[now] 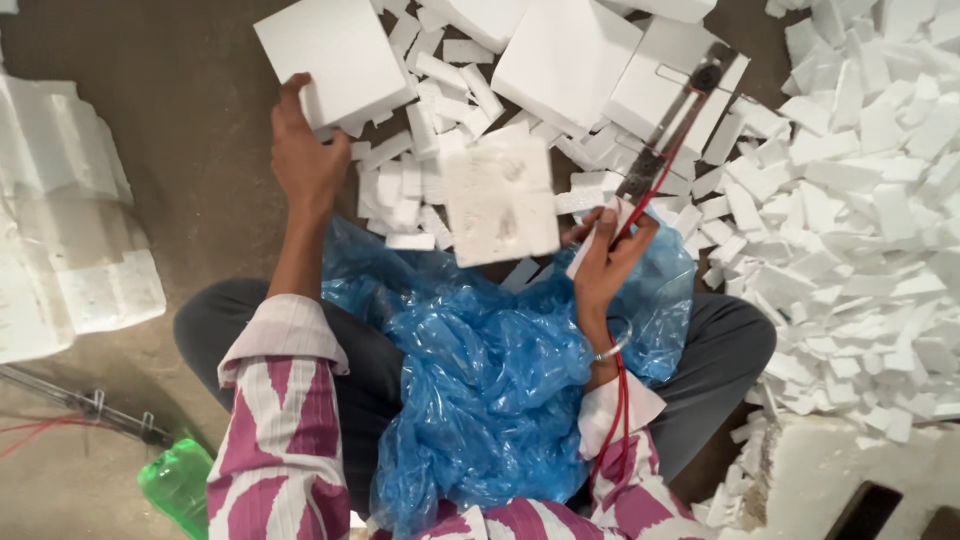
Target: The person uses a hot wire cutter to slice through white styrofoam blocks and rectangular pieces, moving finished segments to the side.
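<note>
Two hands work over foam scraps: the left hand grips a square white foam block by its edge, while the right hand pinches a thin foam strip beside the red-wired cutter. Blue plastic sheet covers the lap.

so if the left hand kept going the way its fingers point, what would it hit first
The left hand already touches the square white foam slab; pushing on, it would press into that slab, though depth is hard to judge.
</note>
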